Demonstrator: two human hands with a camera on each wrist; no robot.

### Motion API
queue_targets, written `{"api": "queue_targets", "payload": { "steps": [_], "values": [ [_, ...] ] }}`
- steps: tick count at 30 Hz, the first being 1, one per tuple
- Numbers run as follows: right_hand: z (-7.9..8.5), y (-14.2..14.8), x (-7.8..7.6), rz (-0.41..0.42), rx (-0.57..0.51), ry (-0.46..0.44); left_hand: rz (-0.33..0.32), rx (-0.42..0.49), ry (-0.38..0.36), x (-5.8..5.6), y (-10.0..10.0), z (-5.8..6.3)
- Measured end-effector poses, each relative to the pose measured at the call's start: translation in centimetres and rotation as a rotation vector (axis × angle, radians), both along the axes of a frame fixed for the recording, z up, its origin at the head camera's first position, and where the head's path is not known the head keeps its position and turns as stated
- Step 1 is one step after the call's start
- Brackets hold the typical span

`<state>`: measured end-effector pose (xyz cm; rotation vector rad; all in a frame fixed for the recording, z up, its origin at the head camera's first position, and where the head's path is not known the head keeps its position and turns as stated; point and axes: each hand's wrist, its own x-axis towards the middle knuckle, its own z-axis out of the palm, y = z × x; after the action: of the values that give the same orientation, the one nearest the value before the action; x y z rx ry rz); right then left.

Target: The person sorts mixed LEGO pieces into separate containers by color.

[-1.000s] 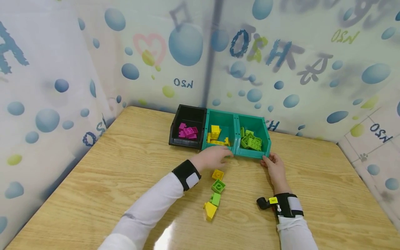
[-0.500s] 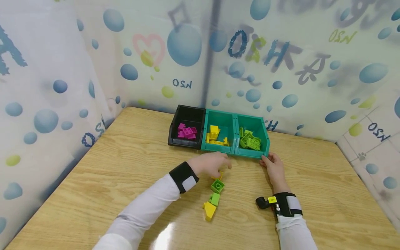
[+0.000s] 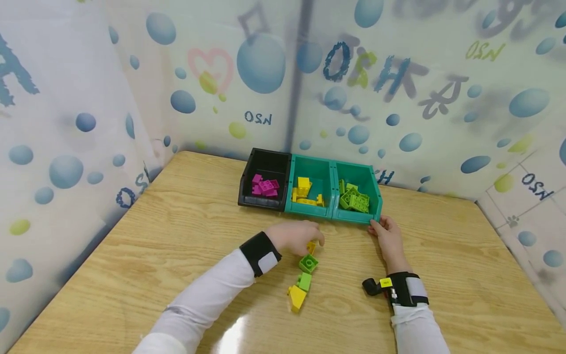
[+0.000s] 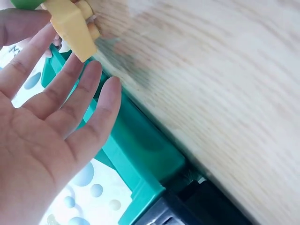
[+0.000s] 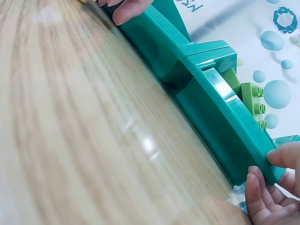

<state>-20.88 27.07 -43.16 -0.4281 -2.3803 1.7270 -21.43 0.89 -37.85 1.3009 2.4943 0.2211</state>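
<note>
My left hand (image 3: 293, 236) reaches down over a yellow toy building brick (image 3: 311, 248) lying on the table. In the left wrist view, the thumb and index fingertip meet the side of this yellow brick (image 4: 72, 30), while the other fingers spread loosely beside it. My right hand (image 3: 389, 238) grips the front right corner of the right green bin (image 3: 353, 218), thumb on the rim and fingers below, clearer in the right wrist view. Toward me from the yellow brick run a green brick (image 3: 308, 264), another green brick (image 3: 304, 281) and a yellow sloped brick (image 3: 297, 298).
A black bin (image 3: 261, 203) with magenta bricks (image 3: 267, 187) stands left of a green bin (image 3: 308, 209) with yellow bricks (image 3: 303, 187). Light green bricks (image 3: 355, 200) fill part of the right bin. A printed curtain (image 3: 212, 123) hangs behind the wooden table (image 3: 199, 211).
My left hand has come down from the front of the middle bin to the yellow brick, partly covering it. My right hand stays on the bin corner.
</note>
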Motion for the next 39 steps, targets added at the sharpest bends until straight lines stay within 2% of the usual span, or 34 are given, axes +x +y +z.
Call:
{"api": "queue_targets", "payload": {
  "steps": [6, 14, 21, 30, 39],
  "values": [
    [0.2, -0.2, 0.0, -0.003, -0.011, 0.014, 0.002, 0.011, 0.004, 0.1, -0.1, -0.5],
    [0.2, -0.1, 0.0, -0.002, -0.012, 0.003, 0.047, 0.093, -0.035, -0.1, -0.9, -1.1],
    [0.2, -0.2, 0.0, 0.0, -0.019, 0.004, 0.11, 0.115, -0.055, 0.3, -1.7, -1.0],
    [0.2, -0.1, 0.1, 0.0, -0.009, -0.008, 0.124, 0.139, -0.091, 1.1, -2.3, -0.9],
    [0.1, -0.1, 0.0, -0.004, -0.004, 0.0, 0.189, 0.137, -0.096, 1.5, -2.4, -0.7]
  ]
}}
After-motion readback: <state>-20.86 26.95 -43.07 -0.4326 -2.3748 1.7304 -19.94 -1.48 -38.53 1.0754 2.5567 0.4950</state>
